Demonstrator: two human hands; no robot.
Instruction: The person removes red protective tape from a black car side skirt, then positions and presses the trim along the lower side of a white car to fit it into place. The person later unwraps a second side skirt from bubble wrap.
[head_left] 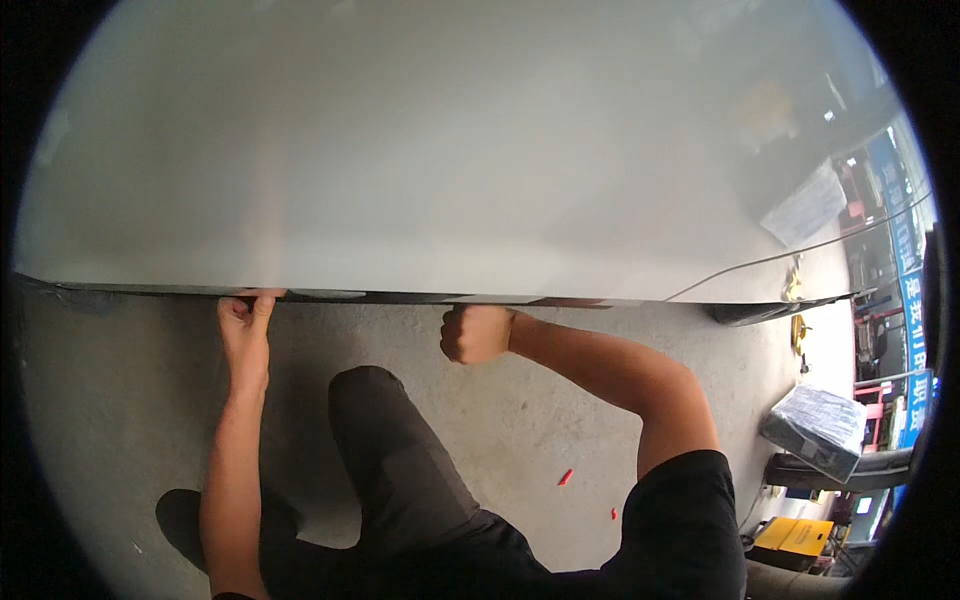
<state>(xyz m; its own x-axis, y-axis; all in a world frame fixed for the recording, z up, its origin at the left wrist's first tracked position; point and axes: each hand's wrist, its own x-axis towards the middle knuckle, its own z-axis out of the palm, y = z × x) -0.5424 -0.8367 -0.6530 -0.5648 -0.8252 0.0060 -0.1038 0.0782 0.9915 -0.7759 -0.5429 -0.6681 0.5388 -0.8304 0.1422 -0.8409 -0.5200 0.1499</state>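
A broad, glossy silver-grey car body panel [450, 170] fills the upper part of the head view. Along its lower edge runs a thin dark strip [420, 298]. My left hand [245, 330] reaches up to this edge on the left, thumb and fingers closed together at it. Whatever those fingertips grip is hidden by the edge. Further right, my right hand [476, 335] is curled into a fist right below the edge, its back toward me. I cannot see what, if anything, lies inside that fist.
My bent knee [368, 385] rises between my arms. Two small red pieces [567, 477] lie on the concrete floor [500, 420]. A dark tyre [755, 313] and a thin cable [760, 264] are at the right, with a plastic-wrapped box [818, 425] and a yellow-black case [795, 537].
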